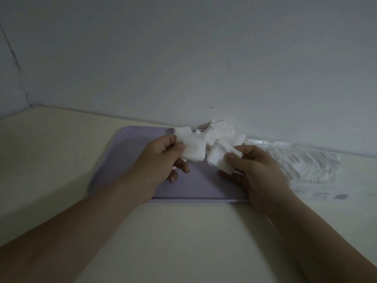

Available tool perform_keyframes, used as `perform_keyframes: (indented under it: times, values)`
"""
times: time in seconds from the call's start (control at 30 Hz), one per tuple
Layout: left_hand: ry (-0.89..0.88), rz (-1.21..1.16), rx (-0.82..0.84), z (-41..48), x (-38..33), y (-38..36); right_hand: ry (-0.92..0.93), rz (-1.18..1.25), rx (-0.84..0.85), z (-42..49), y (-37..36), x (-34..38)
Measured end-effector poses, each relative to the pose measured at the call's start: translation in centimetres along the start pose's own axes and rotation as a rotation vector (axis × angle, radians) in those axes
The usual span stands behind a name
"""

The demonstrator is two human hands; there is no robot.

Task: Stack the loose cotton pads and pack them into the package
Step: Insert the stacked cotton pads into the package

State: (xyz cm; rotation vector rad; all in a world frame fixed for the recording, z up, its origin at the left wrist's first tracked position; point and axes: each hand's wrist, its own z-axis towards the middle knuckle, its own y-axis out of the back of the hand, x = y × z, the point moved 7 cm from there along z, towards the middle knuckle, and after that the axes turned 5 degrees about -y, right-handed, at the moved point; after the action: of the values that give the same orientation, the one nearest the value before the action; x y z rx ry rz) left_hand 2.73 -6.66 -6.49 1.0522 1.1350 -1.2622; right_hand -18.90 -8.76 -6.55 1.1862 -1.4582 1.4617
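My left hand [163,158] pinches a small stack of white square cotton pads [193,148] between thumb and fingers, held above a lilac tray [126,160]. Close beside it, my right hand [255,170] grips another white cotton pad [220,158] with thumb on top. Behind both hands, a loose heap of cotton pads [222,131] lies at the tray's far edge. To the right of the tray, the clear plastic package [306,164] lies flat on the table with white pads showing through it.
The tray rests on a cream table [183,231] that runs up to a plain grey wall [183,58]. The package's printed end [336,196] lies toward the right edge of view.
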Motion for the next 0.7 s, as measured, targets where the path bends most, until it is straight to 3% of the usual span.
perform_keyframes:
  times: [0.1, 0.2, 0.33, 0.47, 0.7]
  values:
    - [-0.021, -0.029, 0.143, -0.6, -0.6, -1.1, 0.044, -0.057, -0.039, 0.2, 0.3, -0.1]
    - [-0.011, 0.099, 0.250, -1.2, -0.4, -2.3, 0.033, -0.137, 0.063, 0.0, -0.6, -0.4]
    - [-0.009, 0.173, 0.166, -1.0, -0.2, -1.9, 0.029, -0.234, 0.140, -0.1, -1.0, -0.6]
    - [-0.045, 0.220, 0.056, -0.7, -0.2, -1.3, 0.035, -0.173, 0.140, 0.0, -0.8, -0.6]
    - [-0.060, 0.208, 0.064, -0.8, -0.3, -1.6, 0.002, -0.152, 0.167, -0.1, -1.0, -0.6]
